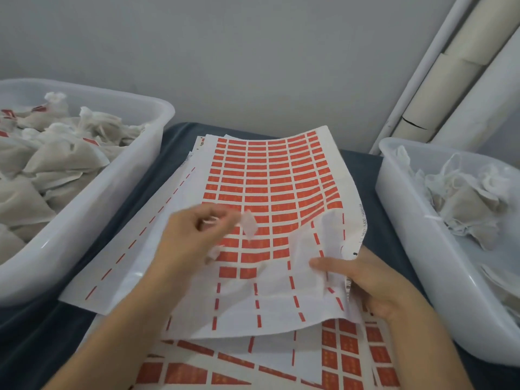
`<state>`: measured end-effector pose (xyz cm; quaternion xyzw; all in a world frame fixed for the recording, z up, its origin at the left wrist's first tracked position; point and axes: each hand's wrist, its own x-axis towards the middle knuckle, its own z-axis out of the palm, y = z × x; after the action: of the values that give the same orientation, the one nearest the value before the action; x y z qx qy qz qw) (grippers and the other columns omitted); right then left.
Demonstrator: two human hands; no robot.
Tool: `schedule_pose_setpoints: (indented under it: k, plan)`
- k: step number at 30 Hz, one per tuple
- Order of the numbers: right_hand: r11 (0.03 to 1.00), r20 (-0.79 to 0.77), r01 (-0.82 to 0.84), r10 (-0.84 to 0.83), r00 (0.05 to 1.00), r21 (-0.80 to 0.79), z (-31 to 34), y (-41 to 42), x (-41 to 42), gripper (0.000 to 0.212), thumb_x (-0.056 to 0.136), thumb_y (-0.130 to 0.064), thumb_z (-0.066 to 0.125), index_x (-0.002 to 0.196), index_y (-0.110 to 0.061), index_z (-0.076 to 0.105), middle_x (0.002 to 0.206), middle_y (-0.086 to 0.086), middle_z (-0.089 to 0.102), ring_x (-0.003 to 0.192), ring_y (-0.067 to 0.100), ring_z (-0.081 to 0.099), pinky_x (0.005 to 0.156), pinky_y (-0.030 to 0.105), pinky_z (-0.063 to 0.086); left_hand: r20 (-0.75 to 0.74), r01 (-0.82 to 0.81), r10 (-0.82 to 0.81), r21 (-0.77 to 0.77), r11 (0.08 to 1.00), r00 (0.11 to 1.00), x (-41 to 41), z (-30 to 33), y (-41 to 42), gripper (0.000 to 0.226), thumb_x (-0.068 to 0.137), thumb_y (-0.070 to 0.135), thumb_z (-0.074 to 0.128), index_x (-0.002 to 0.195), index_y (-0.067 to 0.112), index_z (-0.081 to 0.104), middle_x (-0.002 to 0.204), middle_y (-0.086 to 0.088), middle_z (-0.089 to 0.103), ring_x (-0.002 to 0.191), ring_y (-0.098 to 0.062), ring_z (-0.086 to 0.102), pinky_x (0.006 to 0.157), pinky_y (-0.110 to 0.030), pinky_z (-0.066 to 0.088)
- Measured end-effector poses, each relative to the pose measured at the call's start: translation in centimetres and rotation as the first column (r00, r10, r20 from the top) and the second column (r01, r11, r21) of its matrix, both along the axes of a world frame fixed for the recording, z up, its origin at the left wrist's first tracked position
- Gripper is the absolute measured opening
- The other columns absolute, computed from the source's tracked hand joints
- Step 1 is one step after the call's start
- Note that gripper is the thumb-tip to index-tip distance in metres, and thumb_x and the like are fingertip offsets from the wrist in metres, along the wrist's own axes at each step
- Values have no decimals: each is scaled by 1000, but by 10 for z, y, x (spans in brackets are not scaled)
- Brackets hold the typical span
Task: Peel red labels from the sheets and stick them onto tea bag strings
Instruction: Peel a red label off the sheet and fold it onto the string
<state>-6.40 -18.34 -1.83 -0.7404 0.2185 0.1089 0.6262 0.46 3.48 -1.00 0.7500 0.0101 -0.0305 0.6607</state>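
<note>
A sheet of red labels (270, 175) lies curled on a stack of sheets in the middle, its lower part peeled bare. My left hand (194, 237) hovers over the sheet, blurred, pinching a small peeled label (250, 226) whose pale back faces me. My right hand (374, 288) grips the sheet's lower right edge, thumb on top. Tea bags with red labels (56, 161) fill the left tub. Tea bags with loose white strings (467, 204) lie in the right tub.
The white left tub (135, 175) and white right tub (422, 249) flank the sheets on a dark cloth-covered table (42, 333). More label sheets (351, 358) lie underneath near me. A grey wall and cardboard tubes (455, 66) stand behind.
</note>
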Motion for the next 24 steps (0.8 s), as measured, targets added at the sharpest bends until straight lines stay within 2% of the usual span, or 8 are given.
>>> schedule_pose_setpoints:
  k: [2,6,9,11,13,16,21,24]
  plan:
    - [998,-39,-58,57,998,-30,2,-3,-3,60,60,-35,77,115,-34,53,101,-4,71,91,23,69,81,46,56,-10,-18,17,-182,983,1000,1,11,7,23,56,43,65,67,24,72,76,12,69,64,-4,65,43,-15,45]
    - [980,48,109,-102,994,-168,13,-14,-3,67,62,-57,69,122,-36,50,106,-17,67,95,18,68,86,48,53,120,99,-83,-135,986,989,-12,8,1,28,49,51,65,62,26,70,73,14,68,71,-6,60,53,-10,47]
    - [723,361,470,-317,877,-507,15,-18,0,49,77,-51,64,121,-32,52,118,-13,58,94,7,59,79,33,47,179,136,-118,-92,986,977,-15,2,-2,32,44,59,62,60,33,70,71,16,66,71,-3,55,58,-3,44]
    - [793,405,455,-291,867,-405,17,-7,-1,24,79,-50,61,93,-30,63,91,-13,69,65,1,62,58,19,45,215,148,-133,-54,988,967,-14,0,-3,27,45,60,61,59,39,69,71,21,65,70,3,54,57,-1,41]
    - [961,214,181,-135,967,-210,18,10,-3,39,70,-60,56,78,-23,69,66,-10,68,44,2,57,44,11,40,284,186,-180,4,982,942,-16,0,-4,21,51,58,61,60,41,69,73,25,64,72,5,53,58,-1,41]
    - [990,52,-120,124,991,-78,16,34,-3,44,63,-64,54,66,-24,73,52,-7,60,35,3,43,39,10,35,413,228,-273,155,961,869,-21,-2,-6,11,62,52,59,68,44,63,77,31,60,75,6,53,57,-2,40]
    - [980,95,-117,103,990,162,10,42,-3,22,72,-38,65,67,-19,75,52,-4,58,37,4,41,36,12,31,477,294,-403,289,911,781,-24,-5,-9,16,66,51,59,82,53,56,88,34,57,81,4,53,58,-4,41]
    - [991,236,67,-94,967,119,8,42,-2,22,65,-40,67,75,-20,73,61,-4,65,40,7,49,40,11,38,464,324,-445,320,891,766,-25,-6,-9,26,64,59,57,89,55,53,90,34,55,81,5,51,59,-3,41]
